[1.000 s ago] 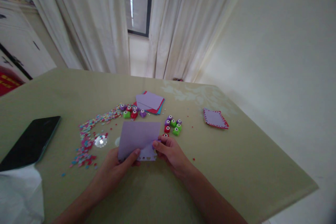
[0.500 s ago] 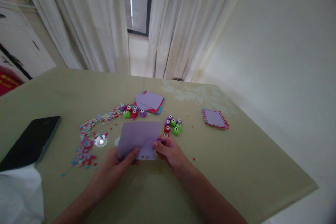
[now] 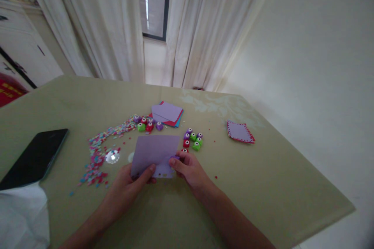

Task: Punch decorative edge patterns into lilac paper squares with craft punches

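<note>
Purple paper (image 3: 154,151) pinched between both hands, perhaps being punched.

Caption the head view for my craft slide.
Both hands hold purple paper beside small punches and confetti.

The square sheet of paper (image 3: 154,151) was plain lilac. Beside it, small plastic punches (image 3: 193,140) were red, green and purple. The scattered paper confetti (image 3: 97,151) was pink, blue and white on the olive-green table (image 3: 263,179).
</note>
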Tool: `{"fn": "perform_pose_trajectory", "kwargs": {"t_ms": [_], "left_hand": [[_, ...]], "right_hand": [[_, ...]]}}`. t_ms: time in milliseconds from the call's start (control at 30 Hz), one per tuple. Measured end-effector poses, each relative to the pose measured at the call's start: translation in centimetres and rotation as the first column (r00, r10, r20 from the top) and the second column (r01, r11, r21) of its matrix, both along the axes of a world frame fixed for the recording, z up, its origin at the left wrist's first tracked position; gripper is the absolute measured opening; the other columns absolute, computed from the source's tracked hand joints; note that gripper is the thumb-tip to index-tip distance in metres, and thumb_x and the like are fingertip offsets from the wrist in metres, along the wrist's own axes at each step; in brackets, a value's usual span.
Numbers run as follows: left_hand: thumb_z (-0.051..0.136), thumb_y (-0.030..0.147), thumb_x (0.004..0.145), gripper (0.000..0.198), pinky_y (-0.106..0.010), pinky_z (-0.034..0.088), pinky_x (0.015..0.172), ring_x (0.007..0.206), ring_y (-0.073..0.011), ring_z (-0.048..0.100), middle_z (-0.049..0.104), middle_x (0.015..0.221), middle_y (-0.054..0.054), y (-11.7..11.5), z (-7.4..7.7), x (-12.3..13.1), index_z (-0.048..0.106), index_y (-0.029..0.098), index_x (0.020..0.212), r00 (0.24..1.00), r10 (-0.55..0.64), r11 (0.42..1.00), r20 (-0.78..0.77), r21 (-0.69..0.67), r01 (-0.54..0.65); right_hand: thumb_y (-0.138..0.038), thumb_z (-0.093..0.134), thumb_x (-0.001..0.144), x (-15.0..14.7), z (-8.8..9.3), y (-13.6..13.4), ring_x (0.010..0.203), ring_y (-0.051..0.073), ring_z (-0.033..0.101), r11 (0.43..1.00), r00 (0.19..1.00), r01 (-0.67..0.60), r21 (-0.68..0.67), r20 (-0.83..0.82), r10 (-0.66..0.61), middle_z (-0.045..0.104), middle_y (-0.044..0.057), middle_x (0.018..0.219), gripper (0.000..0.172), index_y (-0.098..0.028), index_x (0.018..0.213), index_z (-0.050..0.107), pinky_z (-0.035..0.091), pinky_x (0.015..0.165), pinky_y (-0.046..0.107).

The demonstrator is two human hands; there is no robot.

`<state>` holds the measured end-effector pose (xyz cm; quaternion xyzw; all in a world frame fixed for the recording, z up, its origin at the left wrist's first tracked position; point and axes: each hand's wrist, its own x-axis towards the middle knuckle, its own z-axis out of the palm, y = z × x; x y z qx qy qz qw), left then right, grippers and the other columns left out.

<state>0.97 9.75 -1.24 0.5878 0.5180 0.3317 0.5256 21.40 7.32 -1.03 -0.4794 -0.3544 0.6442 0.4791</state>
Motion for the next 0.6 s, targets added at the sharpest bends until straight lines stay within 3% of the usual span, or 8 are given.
{"fn": "perform_pose_trajectory", "kwargs": {"t_ms": [133,300,467,600], "left_hand": [[0.070,0.057,0.080,0.038,-0.026,0.054,0.054,0.061,-0.0237,0.071,0.075,0.064,-0.003,0.02,-0.26,-0.18,0.072,0.020,0.069,1.000,0.004,1.000,-0.024,0.000,-0.004],[0.069,0.059,0.079,0.041,-0.027,0.054,0.055,0.061,-0.0239,0.071,0.075,0.063,-0.003,0.04,0.00,-0.22,0.072,0.020,0.068,0.999,0.005,1.000,-0.034,0.013,-0.004],[0.069,0.059,0.079,0.042,-0.026,0.054,0.055,0.061,-0.0236,0.071,0.075,0.063,-0.003,0.04,-0.12,-0.25,0.072,0.020,0.067,1.000,0.004,1.000,-0.030,0.026,-0.003],[0.069,0.060,0.080,0.043,-0.026,0.054,0.056,0.062,-0.0236,0.072,0.076,0.064,-0.004,0.17,-0.32,-0.40,0.074,0.019,0.066,0.999,0.015,1.000,-0.033,0.017,-0.015]], "right_hand": [[-0.056,0.092,0.066,-0.25,0.29,-0.02,0.061,0.011,0.047,1.000,1.000,0.007,0.002,-0.019,-0.006,0.067,-0.001,0.077,0.050,-0.018,0.094,0.074,0.031,0.057,0.025],[-0.053,0.092,0.068,-0.34,0.21,0.03,0.075,0.017,0.061,0.998,0.999,0.004,0.063,-0.033,-0.002,0.072,0.002,0.085,0.044,-0.020,0.092,0.075,0.045,0.075,0.030],[-0.055,0.093,0.066,-0.24,0.36,0.06,0.073,0.017,0.060,0.995,0.999,-0.052,0.085,0.000,0.052,0.071,0.002,0.084,0.048,-0.019,0.091,0.076,0.046,0.073,0.030],[-0.055,0.091,0.069,-0.24,0.64,0.05,0.070,0.015,0.058,0.996,0.999,0.017,0.093,-0.029,-0.014,0.067,0.000,0.080,0.046,-0.019,0.091,0.072,0.045,0.068,0.027]]}}
